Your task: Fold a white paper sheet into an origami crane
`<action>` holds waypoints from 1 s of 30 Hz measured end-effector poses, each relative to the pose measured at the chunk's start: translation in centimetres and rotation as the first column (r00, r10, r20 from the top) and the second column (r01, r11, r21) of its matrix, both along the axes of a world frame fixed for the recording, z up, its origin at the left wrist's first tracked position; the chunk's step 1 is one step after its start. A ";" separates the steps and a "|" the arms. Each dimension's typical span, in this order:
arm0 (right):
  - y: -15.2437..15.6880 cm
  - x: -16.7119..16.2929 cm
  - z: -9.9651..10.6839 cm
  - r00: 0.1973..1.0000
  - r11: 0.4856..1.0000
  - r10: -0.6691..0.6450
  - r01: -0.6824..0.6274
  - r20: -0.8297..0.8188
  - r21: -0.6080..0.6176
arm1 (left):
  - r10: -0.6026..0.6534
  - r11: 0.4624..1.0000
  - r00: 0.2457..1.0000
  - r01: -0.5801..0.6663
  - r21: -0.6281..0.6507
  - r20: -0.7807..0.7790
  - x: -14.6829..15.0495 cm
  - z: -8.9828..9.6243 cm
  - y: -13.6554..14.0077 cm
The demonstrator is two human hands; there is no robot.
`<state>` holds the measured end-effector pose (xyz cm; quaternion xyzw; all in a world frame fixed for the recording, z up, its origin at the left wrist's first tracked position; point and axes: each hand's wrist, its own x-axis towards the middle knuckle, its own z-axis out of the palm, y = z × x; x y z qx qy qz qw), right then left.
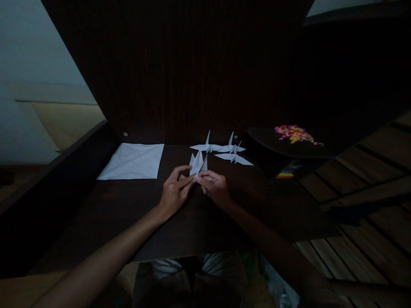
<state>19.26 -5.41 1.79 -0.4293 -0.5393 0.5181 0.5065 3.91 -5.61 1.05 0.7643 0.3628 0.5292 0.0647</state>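
White folded paper (193, 164) is pinched at its lower end between the fingertips of the left hand (171, 190) and the right hand (215, 188), its points standing upward. Both sets of fingers are closed on it; they cover its base, so the folds there can't be made out, and the right hand's lower fingers curl partly out of sight.

Just beyond, three paper cranes (234, 158) sit close together on the dark tabletop (128, 218) — where their wings overlap, I cannot tell whether they touch. Well to the left lies a creased white sheet (136, 162), flat. To the right, bright small pieces (295, 133) are heaped on a dark ledge (261, 139), too small to identify.

Below, the person's legs (192, 278) are mostly lost in shadow — the picture's bottom edge cuts them off, and both forearms too.
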 end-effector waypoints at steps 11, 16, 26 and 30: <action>0.1 -0.2 -0.5 0.999 0.997 -0.037 0.036 0.011 0.075 | 0.008 0.999 0.997 -0.004 0.045 -0.075 -0.4 0.2 0.2; -0.2 -0.4 -0.3 0.998 0.994 -0.053 0.050 0.039 0.093 | -0.030 0.995 0.997 0.037 0.095 -0.073 -0.6 0.2 0.3; -0.3 -0.3 -0.4 0.994 0.986 -0.093 0.085 0.053 0.140 | -0.060 0.989 0.994 0.072 0.128 -0.090 -0.5 0.2 0.2; -0.2 -0.2 -0.6 0.994 0.982 -0.099 0.092 0.036 0.164 | -0.085 0.987 0.992 0.096 0.132 -0.092 -0.5 0.2 0.3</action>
